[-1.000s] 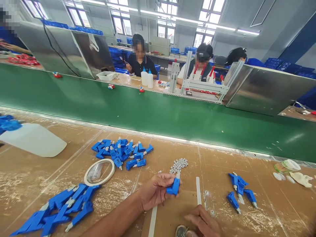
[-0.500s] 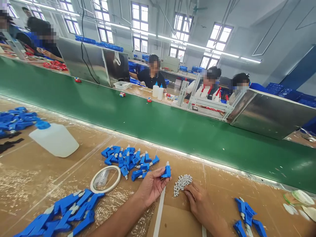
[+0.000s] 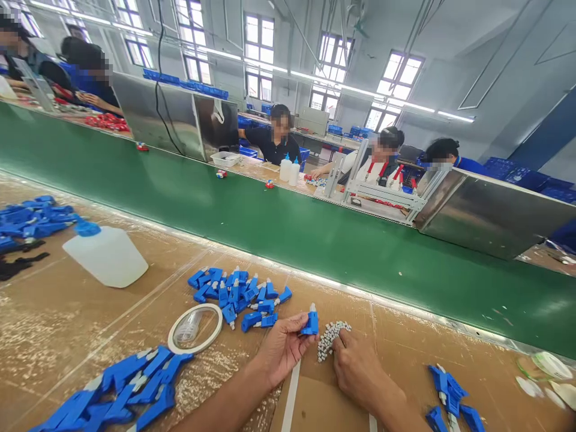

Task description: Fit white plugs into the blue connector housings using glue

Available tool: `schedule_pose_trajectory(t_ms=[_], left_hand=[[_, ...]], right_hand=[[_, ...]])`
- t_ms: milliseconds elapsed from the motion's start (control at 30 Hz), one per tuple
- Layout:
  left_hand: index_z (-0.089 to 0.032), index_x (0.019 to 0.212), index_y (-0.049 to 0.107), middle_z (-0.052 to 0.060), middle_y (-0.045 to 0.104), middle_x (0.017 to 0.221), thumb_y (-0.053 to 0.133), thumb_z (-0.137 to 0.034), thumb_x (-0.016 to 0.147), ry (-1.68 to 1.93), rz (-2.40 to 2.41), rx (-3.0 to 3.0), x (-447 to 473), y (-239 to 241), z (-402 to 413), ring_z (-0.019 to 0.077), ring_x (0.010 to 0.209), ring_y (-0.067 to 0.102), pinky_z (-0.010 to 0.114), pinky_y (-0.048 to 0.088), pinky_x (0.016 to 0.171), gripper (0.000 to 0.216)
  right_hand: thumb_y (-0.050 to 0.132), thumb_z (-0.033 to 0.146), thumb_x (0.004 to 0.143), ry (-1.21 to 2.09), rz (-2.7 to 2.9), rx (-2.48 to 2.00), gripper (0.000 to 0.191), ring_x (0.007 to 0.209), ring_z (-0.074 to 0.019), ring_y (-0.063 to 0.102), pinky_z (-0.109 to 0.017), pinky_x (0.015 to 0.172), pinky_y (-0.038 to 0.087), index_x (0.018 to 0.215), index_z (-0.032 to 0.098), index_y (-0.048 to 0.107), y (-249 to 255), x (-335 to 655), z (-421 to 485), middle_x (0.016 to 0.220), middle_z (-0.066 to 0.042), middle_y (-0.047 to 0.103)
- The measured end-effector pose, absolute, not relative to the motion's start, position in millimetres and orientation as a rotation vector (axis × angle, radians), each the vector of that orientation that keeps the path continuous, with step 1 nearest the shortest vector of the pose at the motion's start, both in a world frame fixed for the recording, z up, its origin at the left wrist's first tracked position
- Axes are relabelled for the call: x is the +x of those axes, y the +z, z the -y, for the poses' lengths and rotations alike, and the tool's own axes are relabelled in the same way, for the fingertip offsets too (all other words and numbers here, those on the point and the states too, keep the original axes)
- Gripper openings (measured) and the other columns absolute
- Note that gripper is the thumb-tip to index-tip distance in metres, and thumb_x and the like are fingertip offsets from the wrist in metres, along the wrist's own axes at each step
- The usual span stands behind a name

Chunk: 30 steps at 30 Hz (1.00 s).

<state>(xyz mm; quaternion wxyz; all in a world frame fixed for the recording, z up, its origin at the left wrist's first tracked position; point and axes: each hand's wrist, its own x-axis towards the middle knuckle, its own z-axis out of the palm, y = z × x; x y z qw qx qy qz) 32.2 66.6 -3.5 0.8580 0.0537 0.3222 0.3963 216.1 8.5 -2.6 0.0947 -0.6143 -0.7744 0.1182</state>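
Observation:
Between the thumb and fingers of my left hand (image 3: 284, 348) is a small blue plastic part (image 3: 311, 323) with a light grey tip pointing up. My right hand (image 3: 360, 366) is at the right edge of a pile of small grey pieces (image 3: 330, 339). Its fingers are bent down and pressed together at the pile; whatever is between the fingertips is hidden. Behind my left hand lies a heap of similar blue parts with grey tips (image 3: 236, 291). Longer blue parts (image 3: 130, 384) are spread at the lower left, and several more blue parts (image 3: 450, 393) lie at the right.
A roll of tape (image 3: 195, 329) lies left of my left hand. Farther left is a white bottle with a blue cap (image 3: 108, 255). A green conveyor belt (image 3: 288, 222) crosses behind the cardboard-covered table (image 3: 234, 372), carrying small red toys (image 3: 269, 184). Co-workers (image 3: 276, 141) sit beyond it.
My right hand has turned, and its fingers now reach farther into the right side of the grey pile. The blue part stays in my left hand. The view has shifted slightly.

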Motion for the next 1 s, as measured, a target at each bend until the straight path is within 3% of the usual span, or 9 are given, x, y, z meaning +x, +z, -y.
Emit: schedule_pose_trajectory(t_ms=[100, 233, 300, 367, 433, 567, 1000], left_hand=[[-0.007, 0.076, 0.067, 0.004, 0.067, 0.064, 0.055, -0.002, 0.088, 0.813, -0.674, 0.131, 35, -4, -63, 0.0107, 0.052, 0.066, 0.017, 0.057, 0.054, 0.017], [-0.007, 0.074, 0.069, 0.003, 0.065, 0.065, 0.063, -0.006, 0.084, 0.76, -0.591, 0.21, 40, -8, -53, 0.0096, 0.054, 0.063, 0.017, 0.055, 0.057, 0.012], [-0.006, 0.073, 0.07, 0.004, 0.064, 0.065, 0.07, -0.011, 0.08, 0.725, -0.528, 0.272, 43, -12, -46, 0.0102, 0.056, 0.063, 0.018, 0.055, 0.058, 0.008], [-0.007, 0.071, 0.07, 0.003, 0.063, 0.064, 0.079, -0.017, 0.073, 0.69, -0.49, 0.312, 46, -16, -37, 0.0103, 0.057, 0.062, 0.018, 0.053, 0.059, 0.014], [-0.008, 0.068, 0.07, 0.002, 0.062, 0.061, 0.086, -0.024, 0.065, 0.655, -0.474, 0.345, 49, -19, -28, 0.0095, 0.054, 0.059, 0.018, 0.051, 0.056, 0.023], [-0.009, 0.065, 0.07, 0.004, 0.062, 0.06, 0.09, -0.036, 0.061, 0.587, -0.467, 0.45, 53, -24, -17, 0.0097, 0.052, 0.056, 0.02, 0.047, 0.054, 0.034], [-0.008, 0.075, 0.077, 0.006, 0.065, 0.069, 0.09, -0.04, 0.062, 0.528, -0.536, 0.498, 51, -30, -8, 0.0103, 0.063, 0.058, 0.021, 0.045, 0.064, 0.037]], right_hand=[[0.054, 0.012, 0.079, 0.469, 2.115, -1.835, 0.011, 0.077, -0.0256, 0.063, -0.034, 0.069, 0.046, 0.074, 0.018, 0.062, 2, 221, -2, 0.079, -0.01, 0.068], [0.043, 0.031, 0.092, 0.769, 1.807, -1.794, 0.023, 0.059, -0.0183, 0.064, -0.028, 0.054, 0.05, 0.077, 0.021, 0.056, 8, 237, 14, 0.065, -0.001, 0.063], [0.054, 0.047, 0.09, 1.034, 1.478, -1.659, 0.031, 0.057, -0.0163, 0.065, -0.025, 0.051, 0.05, 0.079, 0.019, 0.059, 9, 240, 25, 0.066, -0.001, 0.065], [0.073, 0.058, 0.078, 1.232, 1.113, -1.477, 0.041, 0.056, -0.0144, 0.065, -0.022, 0.051, 0.049, 0.077, 0.017, 0.065, 10, 237, 36, 0.068, -0.002, 0.068], [0.084, 0.058, 0.067, 1.32, 0.893, -1.358, 0.045, 0.053, -0.0115, 0.064, -0.02, 0.049, 0.047, 0.074, 0.016, 0.069, 11, 230, 44, 0.066, -0.002, 0.07], [0.09, 0.055, 0.061, 1.416, 0.753, -1.286, 0.044, 0.049, -0.0097, 0.064, -0.017, 0.046, 0.045, 0.07, 0.015, 0.073, 6, 219, 51, 0.062, -0.002, 0.072], [0.09, 0.058, 0.06, 1.41, 0.709, -1.343, 0.047, 0.044, -0.0111, 0.064, -0.019, 0.043, 0.045, 0.064, 0.015, 0.07, -7, 218, 55, 0.056, -0.002, 0.069]])
